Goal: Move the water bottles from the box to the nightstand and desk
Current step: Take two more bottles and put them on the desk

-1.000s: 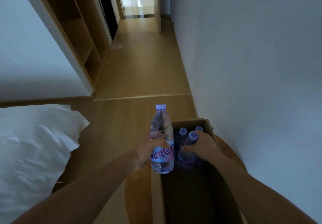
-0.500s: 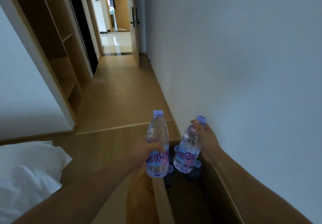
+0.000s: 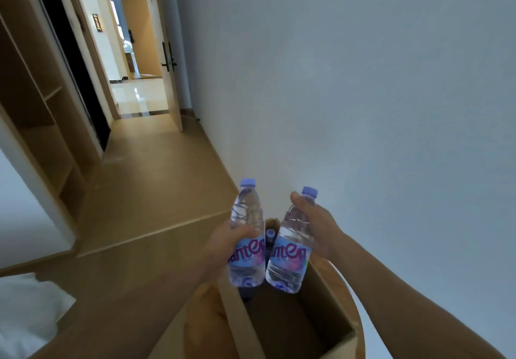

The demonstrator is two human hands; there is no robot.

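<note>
Cardboard box (image 3: 287,328) sits right under my hands on a round wooden bench (image 3: 353,297), near end looks bare. My left hand (image 3: 223,242) is clenched round one water bottle (image 3: 248,235); my right hand (image 3: 318,230) is clenched round a second bottle (image 3: 291,249). Both long axes near upright, caps away from me, lifted clear above the box. One more bottle cap (image 3: 269,233) shows between them at the box's far end. Nightstand and desk not visible; hallway floor (image 3: 156,179) beyond.
</note>
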